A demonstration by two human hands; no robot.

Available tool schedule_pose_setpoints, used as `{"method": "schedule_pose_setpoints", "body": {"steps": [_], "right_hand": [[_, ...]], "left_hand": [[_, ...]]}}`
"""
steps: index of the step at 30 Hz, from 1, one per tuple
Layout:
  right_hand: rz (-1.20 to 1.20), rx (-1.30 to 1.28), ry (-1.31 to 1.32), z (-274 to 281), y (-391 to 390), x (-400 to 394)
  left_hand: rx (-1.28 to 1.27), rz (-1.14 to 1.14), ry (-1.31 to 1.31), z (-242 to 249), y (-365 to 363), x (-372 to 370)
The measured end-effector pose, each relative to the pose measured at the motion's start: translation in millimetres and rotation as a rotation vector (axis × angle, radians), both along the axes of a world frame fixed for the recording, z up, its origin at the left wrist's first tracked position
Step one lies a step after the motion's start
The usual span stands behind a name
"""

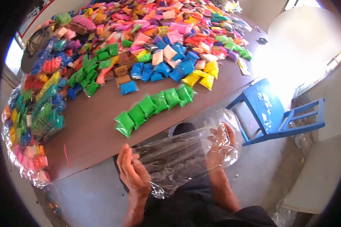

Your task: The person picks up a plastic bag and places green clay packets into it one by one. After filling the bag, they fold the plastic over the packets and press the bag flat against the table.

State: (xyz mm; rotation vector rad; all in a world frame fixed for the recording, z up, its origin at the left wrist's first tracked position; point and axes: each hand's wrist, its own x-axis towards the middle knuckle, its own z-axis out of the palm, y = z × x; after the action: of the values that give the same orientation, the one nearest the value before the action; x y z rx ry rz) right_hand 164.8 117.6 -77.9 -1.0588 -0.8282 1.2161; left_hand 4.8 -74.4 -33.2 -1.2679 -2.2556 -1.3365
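A clear plastic bag [178,155] is stretched sideways over my lap, below the table's front edge. Its left end is gripped by my left hand [134,168], with crumpled film bunched at the palm. My right hand [220,145] is at the other end, fingers curled and covered by shiny film, so it appears to be within the bag's opening. Just beyond the bag, a row of several green packets [155,106] lies side by side on the brown table [91,132].
A large heap of small colourful packets [140,26] covers the table's far side. Bundled packets in clear bags [45,117] hang over the left end. Blue packets [163,70] and yellow packets [206,77] edge the heap. A blue chair [265,106] stands at the right.
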Motion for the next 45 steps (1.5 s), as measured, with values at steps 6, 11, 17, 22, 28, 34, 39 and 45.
{"method": "schedule_pose_setpoints", "body": {"steps": [6, 11, 17, 22, 28, 34, 39, 45], "right_hand": [[0.122, 0.097, 0.013, 12.7, -5.8, -4.2], [0.131, 0.059, -0.051, 1.9, -8.8, -1.8], [-0.008, -0.063, 0.134, 10.2, -1.8, -3.7], [-0.058, 0.001, 0.069, 15.7, -5.6, -10.3], [0.054, 0.017, 0.013, 11.6, -8.0, -9.7], [0.020, 0.116, 0.136, 5.1, 6.9, -8.5], [0.006, 0.105, 0.098, 19.9, 8.4, -11.8], [-0.037, 0.070, 0.149, 33.1, 8.8, -20.0]], "left_hand": [[0.009, 0.006, -0.006, -6.8, 3.4, 1.6], [0.039, 0.023, -0.121, -13.0, -4.0, -3.7], [0.017, 0.029, -0.055, -16.5, -1.1, -0.1], [0.062, 0.081, -0.131, -5.8, 11.5, -3.4], [0.105, -0.017, -0.149, -11.3, 8.9, 3.1], [0.030, -0.037, -0.154, -16.0, 3.3, 8.9], [0.008, 0.051, -0.238, -13.7, 7.7, 8.7], [0.070, 0.074, -0.354, -10.1, 16.6, 3.1]]}}
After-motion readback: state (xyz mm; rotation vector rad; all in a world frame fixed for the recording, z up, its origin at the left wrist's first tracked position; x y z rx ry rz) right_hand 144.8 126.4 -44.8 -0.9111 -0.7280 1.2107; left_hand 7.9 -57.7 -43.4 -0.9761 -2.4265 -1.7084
